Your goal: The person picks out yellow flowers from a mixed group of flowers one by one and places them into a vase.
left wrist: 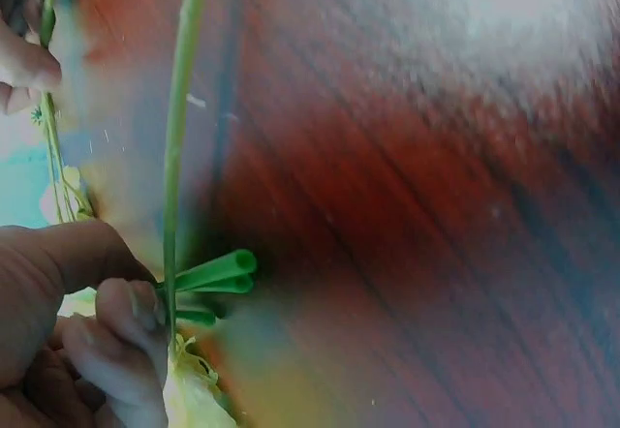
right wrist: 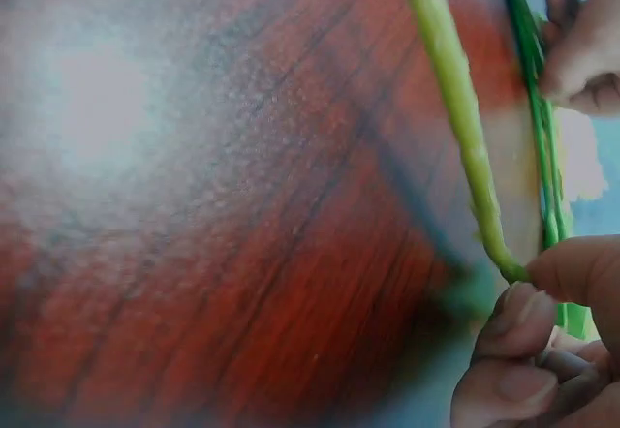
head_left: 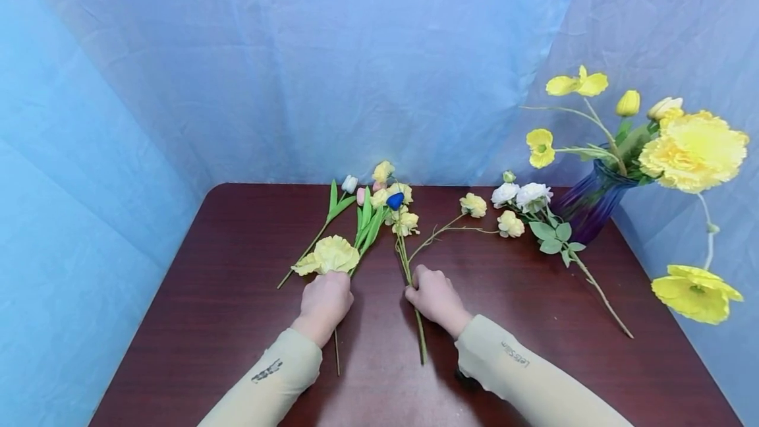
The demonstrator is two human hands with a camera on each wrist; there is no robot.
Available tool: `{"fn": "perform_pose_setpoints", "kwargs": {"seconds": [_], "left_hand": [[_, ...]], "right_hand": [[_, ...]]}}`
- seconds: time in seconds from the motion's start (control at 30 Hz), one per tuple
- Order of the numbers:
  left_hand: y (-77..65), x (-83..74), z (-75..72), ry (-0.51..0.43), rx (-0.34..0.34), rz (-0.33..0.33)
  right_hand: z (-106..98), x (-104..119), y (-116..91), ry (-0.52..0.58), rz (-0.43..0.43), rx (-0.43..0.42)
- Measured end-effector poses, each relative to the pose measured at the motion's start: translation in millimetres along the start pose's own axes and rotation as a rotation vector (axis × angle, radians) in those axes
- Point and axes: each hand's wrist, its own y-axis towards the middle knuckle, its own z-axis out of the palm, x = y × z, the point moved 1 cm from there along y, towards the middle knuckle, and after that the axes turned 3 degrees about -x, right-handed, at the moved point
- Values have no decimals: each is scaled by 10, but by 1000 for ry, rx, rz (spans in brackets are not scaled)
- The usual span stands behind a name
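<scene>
In the head view my left hand [head_left: 326, 298] grips a pale yellow ruffled flower [head_left: 335, 254] just below its bloom. Its thin stem [left wrist: 180, 108] runs past the fingertips in the left wrist view, beside several cut green stem ends [left wrist: 218, 271]. My right hand [head_left: 437, 295] pinches a branched stem [right wrist: 465, 128] with small yellow blooms [head_left: 473, 205]; its lower end sticks out below the fingers. Ahead of both hands lie pink tulips [head_left: 361, 196] with green leaves [head_left: 372, 229] and a blue tulip [head_left: 395, 201]. A white tulip [head_left: 350, 183] lies left of them.
On the right a blue-purple glass vase [head_left: 593, 199] holds yellow flowers, among them a large ruffled one [head_left: 694, 150]. A drooping poppy [head_left: 696, 292] overhangs the right edge. White roses [head_left: 534, 196] lie beside the vase. A blue curtain [head_left: 356, 71] borders the dark wooden table [head_left: 225, 321].
</scene>
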Motion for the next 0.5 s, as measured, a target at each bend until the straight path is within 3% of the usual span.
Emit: {"fn": "perform_pose_setpoints", "kwargs": {"seconds": [0.23, 0.5], "left_hand": [[-7, 46, -53, -66, -17, -12], [-7, 100, -195, -150, -65, -9]], "right_hand": [[-132, -139, -47, 209, 49, 49], [-266, -283, -112, 288, 101, 101]]}}
